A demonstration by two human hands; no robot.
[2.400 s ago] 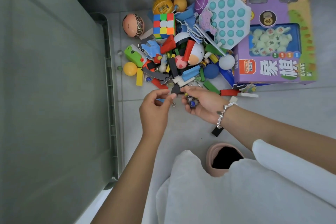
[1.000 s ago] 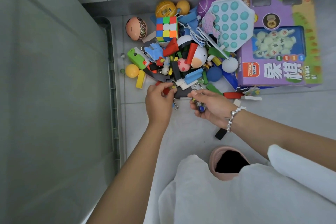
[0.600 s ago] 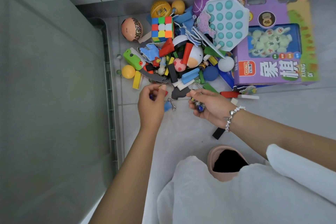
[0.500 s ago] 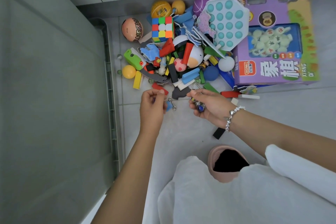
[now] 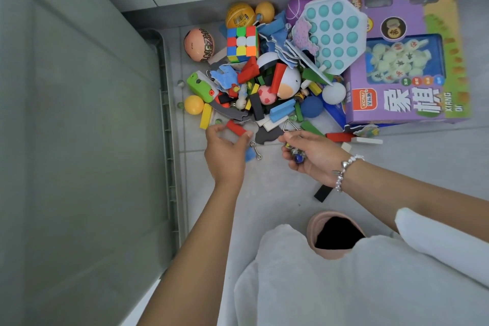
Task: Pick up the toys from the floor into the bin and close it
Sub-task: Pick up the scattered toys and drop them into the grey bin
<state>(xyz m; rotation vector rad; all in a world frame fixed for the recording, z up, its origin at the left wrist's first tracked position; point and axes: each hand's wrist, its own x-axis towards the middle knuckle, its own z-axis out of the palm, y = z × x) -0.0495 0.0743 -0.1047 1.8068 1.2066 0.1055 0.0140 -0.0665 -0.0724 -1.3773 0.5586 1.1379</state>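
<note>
A heap of toys lies on the tiled floor: a Rubik's cube (image 5: 242,43), balls, coloured blocks, a teal pop-it board (image 5: 334,34). My left hand (image 5: 225,151) reaches the heap's near edge, its forefinger and thumb pinching the two ends of a red block (image 5: 236,127). A small blue piece (image 5: 248,154) and a metal hook (image 5: 256,151) lie beside its thumb. My right hand (image 5: 309,156) is cupped palm-up, holding marbles (image 5: 298,157), with a wire triangle (image 5: 289,126) at its fingertips. The grey-green bin (image 5: 169,153) fills the left side.
A purple boxed chess set (image 5: 407,103) lies on the right of the heap. A black block (image 5: 322,193) lies alone on the floor under my right wrist. A pink slipper (image 5: 317,222) and my white-clad knees are nearest me. A wall runs behind the heap.
My left hand has moved up to the heap's edge and spread its finger and thumb round the red block. My right hand has stayed in place with the marbles.
</note>
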